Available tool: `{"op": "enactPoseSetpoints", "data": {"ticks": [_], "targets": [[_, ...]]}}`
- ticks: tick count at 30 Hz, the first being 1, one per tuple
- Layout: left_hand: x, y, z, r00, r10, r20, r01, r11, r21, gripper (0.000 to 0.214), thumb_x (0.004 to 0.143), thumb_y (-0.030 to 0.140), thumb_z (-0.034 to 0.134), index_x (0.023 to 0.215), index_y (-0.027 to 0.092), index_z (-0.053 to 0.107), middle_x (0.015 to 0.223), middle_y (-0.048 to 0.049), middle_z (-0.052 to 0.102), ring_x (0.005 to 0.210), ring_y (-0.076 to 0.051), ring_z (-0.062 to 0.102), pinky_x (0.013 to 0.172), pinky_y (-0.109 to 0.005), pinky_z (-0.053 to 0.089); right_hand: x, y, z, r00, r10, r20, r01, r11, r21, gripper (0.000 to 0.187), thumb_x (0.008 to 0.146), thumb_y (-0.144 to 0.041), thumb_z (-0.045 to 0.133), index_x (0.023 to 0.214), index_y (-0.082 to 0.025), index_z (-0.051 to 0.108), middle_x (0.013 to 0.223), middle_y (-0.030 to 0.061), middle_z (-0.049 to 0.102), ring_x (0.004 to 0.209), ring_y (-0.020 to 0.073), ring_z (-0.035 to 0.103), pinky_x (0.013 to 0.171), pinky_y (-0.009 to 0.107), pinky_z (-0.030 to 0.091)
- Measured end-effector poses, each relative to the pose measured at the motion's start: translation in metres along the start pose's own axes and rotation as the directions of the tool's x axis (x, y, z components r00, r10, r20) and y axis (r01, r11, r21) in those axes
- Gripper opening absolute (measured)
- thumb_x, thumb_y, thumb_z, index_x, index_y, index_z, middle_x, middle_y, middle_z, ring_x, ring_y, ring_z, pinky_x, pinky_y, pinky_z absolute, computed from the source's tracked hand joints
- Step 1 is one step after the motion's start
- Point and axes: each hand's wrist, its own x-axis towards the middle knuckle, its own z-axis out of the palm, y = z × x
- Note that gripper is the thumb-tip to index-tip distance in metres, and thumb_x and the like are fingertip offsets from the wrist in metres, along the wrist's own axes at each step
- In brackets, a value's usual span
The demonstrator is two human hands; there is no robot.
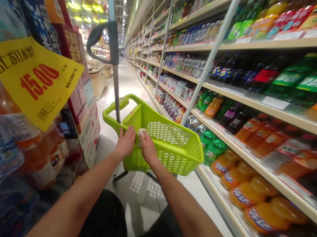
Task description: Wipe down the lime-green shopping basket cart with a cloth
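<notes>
A lime-green wheeled shopping basket point(167, 154) with perforated sides stands on the floor in front of me. Its long grey pull handle point(106, 42) is extended upward at the left end. My left hand point(126, 142) lies against the near side of the basket, below the rim, with its fingers stretched out and nothing held. Just right of it, my right hand point(148, 148) is closed around a small crumpled white wipe or tissue point(141, 132), pressed to the basket's near side close to the rim. My right fingertips are partly hidden by the wipe.
Shelves of soft-drink bottles point(274, 145) run along the right side. At the left are stacked packs of bottles point(19, 124) with a yellow price sign point(34, 79) sticking out. A tiled aisle floor point(133, 84) stretches away beyond the basket.
</notes>
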Motion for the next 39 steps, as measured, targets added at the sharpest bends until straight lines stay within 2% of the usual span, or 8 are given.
{"op": "enactPoseSetpoints", "data": {"ticks": [6,9,12,16,22,29,34,39], "targets": [[-0.004,-0.003,0.009,0.995,0.094,-0.024,-0.095,0.995,-0.012,0.063,0.077,0.007,0.031,0.14,0.011,0.025,0.149,-0.0088,0.02,0.138,-0.021,0.014,0.109,-0.056,0.007,-0.028,0.042,-0.031,0.998,0.066,0.018,-0.065,0.997,-0.05,0.047,0.073,-0.005,0.047,0.12,-0.009,0.053,0.13,0.0184,0.049,0.12,0.0232,0.046,0.097,0.041,0.041],[-0.001,0.005,0.005,0.999,0.049,-0.008,-0.049,0.999,-0.024,0.063,0.075,0.008,0.033,0.138,0.009,0.028,0.149,-0.0111,0.021,0.137,-0.024,0.013,0.108,-0.057,0.006,-0.039,0.054,-0.038,0.992,0.127,-0.016,-0.128,0.991,-0.041,0.05,0.07,-0.003,0.044,0.118,-0.012,0.055,0.13,0.0159,0.049,0.119,0.0223,0.047,0.097,0.041,0.041],[0.002,0.027,0.002,1.0,0.009,0.0,-0.009,0.999,-0.051,0.063,0.075,0.011,0.036,0.137,0.005,0.029,0.148,-0.0141,0.02,0.137,-0.027,0.012,0.108,-0.057,0.008,-0.038,0.046,-0.035,0.989,0.145,-0.028,-0.146,0.988,-0.043,0.052,0.069,0.0,0.041,0.117,-0.014,0.055,0.128,0.0133,0.051,0.12,0.0214,0.045,0.1,0.04,0.038],[0.002,0.05,0.007,0.996,0.066,0.054,-0.06,0.993,-0.104,0.063,0.076,0.013,0.037,0.138,0.008,0.027,0.149,-0.0114,0.019,0.137,-0.025,0.014,0.108,-0.055,0.014,-0.031,0.034,-0.034,0.993,0.116,0.025,-0.113,0.99,-0.082,0.051,0.069,0.0,0.043,0.116,-0.014,0.056,0.126,0.0129,0.053,0.119,0.0216,0.045,0.101,0.039,0.036],[-0.001,0.035,0.017,0.992,0.124,0.02,-0.121,0.987,-0.108,0.064,0.075,0.007,0.034,0.138,0.013,0.03,0.148,-0.0081,0.025,0.137,-0.021,0.017,0.108,-0.056,0.009,-0.04,0.053,-0.05,0.989,0.112,0.097,-0.101,0.989,-0.111,0.052,0.068,-0.002,0.047,0.118,-0.018,0.055,0.126,0.0117,0.052,0.115,0.0214,0.048,0.097,0.038,0.039],[-0.008,0.035,0.02,0.998,0.063,0.002,-0.062,0.986,-0.152,0.065,0.072,0.009,0.037,0.137,0.012,0.031,0.147,-0.0095,0.026,0.136,-0.023,0.017,0.108,-0.057,0.009,-0.055,0.06,-0.064,0.954,0.298,0.037,-0.292,0.95,-0.114,0.052,0.063,-0.007,0.051,0.113,-0.016,0.058,0.12,0.012,0.055,0.109,0.0234,0.051,0.093,0.037,0.042],[-0.013,0.058,0.021,0.999,0.027,-0.027,-0.032,0.978,-0.207,0.062,0.075,0.015,0.039,0.136,0.009,0.032,0.148,-0.0115,0.023,0.137,-0.024,0.015,0.108,-0.057,0.011,-0.058,0.048,-0.067,0.955,0.294,0.023,-0.291,0.952,-0.093,0.053,0.062,-0.007,0.05,0.113,-0.015,0.058,0.119,0.0122,0.055,0.11,0.0232,0.05,0.094,0.037,0.041],[-0.017,0.069,0.03,0.997,0.076,0.009,-0.072,0.972,-0.224,0.066,0.074,0.015,0.039,0.138,0.011,0.027,0.148,-0.0088,0.024,0.138,-0.023,0.012,0.108,-0.057,0.011,-0.058,0.03,-0.079,0.946,0.295,-0.137,-0.316,0.934,-0.167,0.05,0.069,-0.004,0.041,0.116,-0.015,0.056,0.135,0.0131,0.043,0.126,0.0245,0.035,0.1,0.044,0.032]]}}
